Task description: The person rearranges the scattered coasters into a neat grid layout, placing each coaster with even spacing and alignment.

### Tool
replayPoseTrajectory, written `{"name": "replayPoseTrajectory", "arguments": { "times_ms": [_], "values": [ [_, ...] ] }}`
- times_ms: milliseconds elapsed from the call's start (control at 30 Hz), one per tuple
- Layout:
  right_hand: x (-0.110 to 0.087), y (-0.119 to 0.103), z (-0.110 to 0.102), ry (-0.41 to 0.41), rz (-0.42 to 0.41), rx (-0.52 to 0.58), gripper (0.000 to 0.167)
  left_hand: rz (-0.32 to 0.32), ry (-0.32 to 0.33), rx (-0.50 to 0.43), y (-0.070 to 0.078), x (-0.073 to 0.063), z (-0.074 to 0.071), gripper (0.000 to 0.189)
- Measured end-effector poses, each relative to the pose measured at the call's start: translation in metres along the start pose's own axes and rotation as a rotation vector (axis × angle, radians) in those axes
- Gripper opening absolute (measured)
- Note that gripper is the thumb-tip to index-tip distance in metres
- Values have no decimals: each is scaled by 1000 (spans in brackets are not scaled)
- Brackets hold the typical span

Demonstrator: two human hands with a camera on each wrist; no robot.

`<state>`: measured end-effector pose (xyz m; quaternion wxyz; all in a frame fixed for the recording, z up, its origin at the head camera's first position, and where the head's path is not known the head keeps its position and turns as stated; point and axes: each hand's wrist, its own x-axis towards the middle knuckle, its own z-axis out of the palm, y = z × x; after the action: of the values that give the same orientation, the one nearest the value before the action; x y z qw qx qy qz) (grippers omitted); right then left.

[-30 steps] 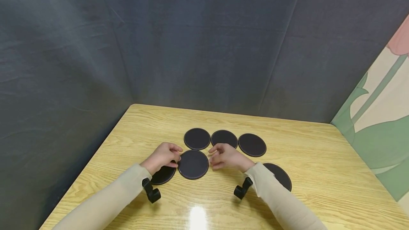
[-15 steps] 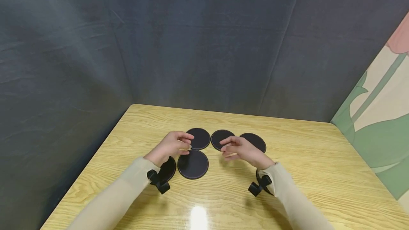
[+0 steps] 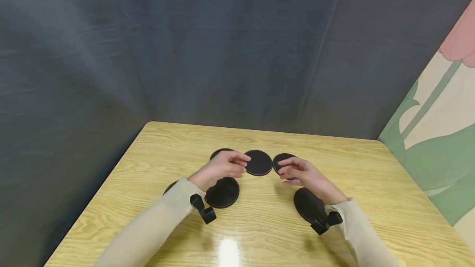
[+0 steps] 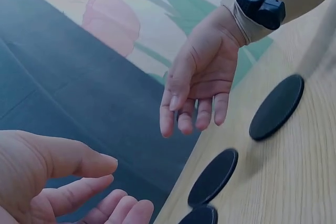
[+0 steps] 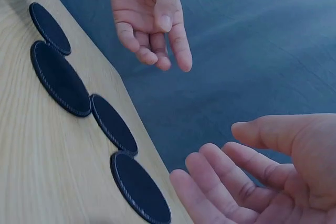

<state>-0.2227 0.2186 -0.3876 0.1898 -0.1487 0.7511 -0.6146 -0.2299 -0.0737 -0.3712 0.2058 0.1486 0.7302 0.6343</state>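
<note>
Several round black coasters with stitched edges lie flat on the wooden table. My left hand (image 3: 222,168) hovers with relaxed fingers, partly covering the back left coaster (image 3: 219,152); its fingertips overlap the back middle coaster (image 3: 259,163) in the head view. Below its wrist lies the front middle coaster (image 3: 224,193). The far left coaster (image 3: 169,186) is mostly hidden by the sleeve. My right hand (image 3: 308,177), palm facing left, partly covers the back right coaster (image 3: 283,160). Beneath its wrist is the front right coaster (image 3: 306,204). Both wrist views show empty hands held above the table.
The wooden table (image 3: 259,234) ends at a dark grey curtain (image 3: 237,52) along the back and left. A floral panel (image 3: 445,135) stands at the right side. Black wrist cameras (image 3: 203,209) hang under both forearms.
Both hands have moved right and slightly away from the person, leaving the sides of the front middle coaster. They have also drawn a little farther apart. The coasters keep their layout.
</note>
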Motion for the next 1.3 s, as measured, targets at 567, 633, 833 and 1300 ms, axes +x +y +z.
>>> {"name": "replayPoseTrajectory", "arguments": {
  "times_ms": [567,633,833,1300],
  "values": [
    [-52,18,-33,35,7,-77,36,-53,-114,0,-2,31,65,34],
    [-56,21,-36,44,15,-84,38,-58,-120,1,-3,33,71,34],
    [-67,29,-46,76,46,-56,28,-64,-139,20,-6,40,85,32],
    [-95,42,-67,102,66,-24,22,-108,-144,71,-26,53,114,36]
  ]
}}
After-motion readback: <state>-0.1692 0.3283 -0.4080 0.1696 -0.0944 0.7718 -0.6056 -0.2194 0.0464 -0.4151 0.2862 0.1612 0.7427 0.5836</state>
